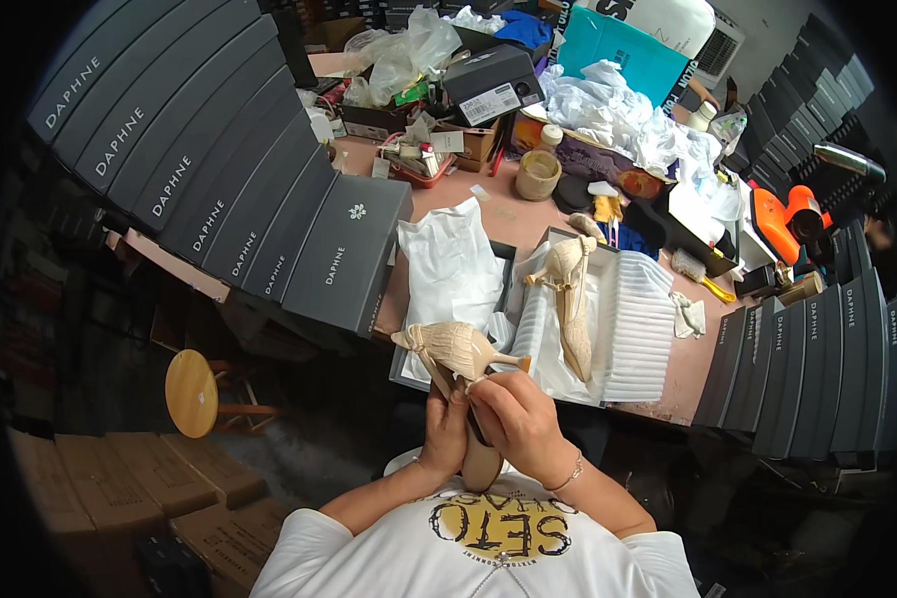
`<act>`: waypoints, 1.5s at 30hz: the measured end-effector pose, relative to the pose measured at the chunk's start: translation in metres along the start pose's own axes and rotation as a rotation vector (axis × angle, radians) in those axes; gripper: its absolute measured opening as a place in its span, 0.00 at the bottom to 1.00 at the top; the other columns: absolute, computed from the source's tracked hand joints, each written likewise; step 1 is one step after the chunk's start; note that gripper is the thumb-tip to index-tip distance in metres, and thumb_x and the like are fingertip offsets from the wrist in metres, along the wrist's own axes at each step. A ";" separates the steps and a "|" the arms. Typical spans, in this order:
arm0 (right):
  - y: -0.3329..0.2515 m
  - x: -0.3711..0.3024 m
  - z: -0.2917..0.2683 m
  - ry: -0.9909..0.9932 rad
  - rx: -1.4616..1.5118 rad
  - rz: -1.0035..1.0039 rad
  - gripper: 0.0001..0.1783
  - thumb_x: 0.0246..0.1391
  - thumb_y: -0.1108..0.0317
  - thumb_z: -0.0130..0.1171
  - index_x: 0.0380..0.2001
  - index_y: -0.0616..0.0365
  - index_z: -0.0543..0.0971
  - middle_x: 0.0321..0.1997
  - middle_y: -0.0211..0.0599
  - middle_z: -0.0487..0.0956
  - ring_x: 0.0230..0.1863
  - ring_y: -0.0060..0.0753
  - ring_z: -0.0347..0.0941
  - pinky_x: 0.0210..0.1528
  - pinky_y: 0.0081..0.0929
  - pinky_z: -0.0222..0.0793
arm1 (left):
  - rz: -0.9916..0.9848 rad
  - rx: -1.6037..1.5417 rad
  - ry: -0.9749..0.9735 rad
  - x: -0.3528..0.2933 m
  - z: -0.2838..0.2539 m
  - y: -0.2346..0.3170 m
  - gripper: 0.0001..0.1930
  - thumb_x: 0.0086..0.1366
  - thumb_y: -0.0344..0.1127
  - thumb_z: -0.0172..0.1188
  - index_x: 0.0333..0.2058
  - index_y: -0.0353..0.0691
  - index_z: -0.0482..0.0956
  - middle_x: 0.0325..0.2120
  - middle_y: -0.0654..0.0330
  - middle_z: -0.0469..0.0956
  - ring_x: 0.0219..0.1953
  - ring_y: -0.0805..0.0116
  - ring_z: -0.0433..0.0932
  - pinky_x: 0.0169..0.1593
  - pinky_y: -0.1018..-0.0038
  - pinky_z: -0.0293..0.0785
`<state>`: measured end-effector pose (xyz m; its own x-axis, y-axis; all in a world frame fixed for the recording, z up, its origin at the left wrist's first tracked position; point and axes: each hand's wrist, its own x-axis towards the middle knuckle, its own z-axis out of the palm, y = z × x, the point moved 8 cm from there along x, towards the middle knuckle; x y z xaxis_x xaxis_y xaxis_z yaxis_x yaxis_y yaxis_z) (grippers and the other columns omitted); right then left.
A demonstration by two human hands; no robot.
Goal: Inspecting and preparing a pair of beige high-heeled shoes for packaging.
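A beige heeled shoe is held close to my body, heel turned to the right and toe end pointing down toward my shirt. My left hand is closed around its side. At the shoe's middle, the fingers of my right hand are pinched together; a small pale bit shows at the fingertips, too small to name. The matching shoe lies on white paper in an open shoebox just beyond my right hand. White tissue paper spreads over another open box part on the left.
Stacked grey shoeboxes rise at left, with more at right. A ribbed white sheet lies beside the open shoebox. Farther back are a jar, a brush, an orange heat gun and crumpled paper. A stool stands lower left.
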<state>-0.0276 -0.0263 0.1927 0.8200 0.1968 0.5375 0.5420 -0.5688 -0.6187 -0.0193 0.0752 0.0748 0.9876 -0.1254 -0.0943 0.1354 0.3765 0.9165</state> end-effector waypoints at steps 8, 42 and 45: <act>0.000 0.005 -0.001 0.004 -0.001 0.020 0.11 0.45 0.79 0.64 0.35 0.60 0.77 0.32 0.38 0.75 0.31 0.38 0.74 0.32 0.30 0.72 | -0.052 -0.055 0.011 -0.001 0.002 -0.001 0.19 0.73 0.42 0.43 0.56 0.37 0.63 0.47 0.61 0.71 0.49 0.75 0.68 0.52 0.77 0.66; 0.021 0.003 -0.006 0.059 0.005 -0.070 0.13 0.44 0.77 0.66 0.37 0.59 0.78 0.32 0.38 0.76 0.29 0.37 0.73 0.32 0.29 0.70 | -0.187 -0.249 0.036 0.014 0.011 -0.009 0.22 0.72 0.44 0.47 0.58 0.38 0.60 0.49 0.61 0.69 0.49 0.75 0.69 0.52 0.77 0.68; 0.015 0.001 -0.004 0.048 -0.048 -0.077 0.14 0.44 0.77 0.66 0.37 0.59 0.78 0.32 0.37 0.76 0.31 0.38 0.73 0.34 0.31 0.70 | -0.162 -0.197 0.052 0.014 0.008 -0.007 0.22 0.72 0.45 0.47 0.58 0.38 0.60 0.48 0.61 0.69 0.49 0.76 0.69 0.52 0.77 0.67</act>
<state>-0.0187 -0.0375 0.1860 0.7658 0.2033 0.6101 0.5926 -0.5915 -0.5467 -0.0075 0.0636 0.0702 0.9540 -0.1530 -0.2579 0.2995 0.5275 0.7950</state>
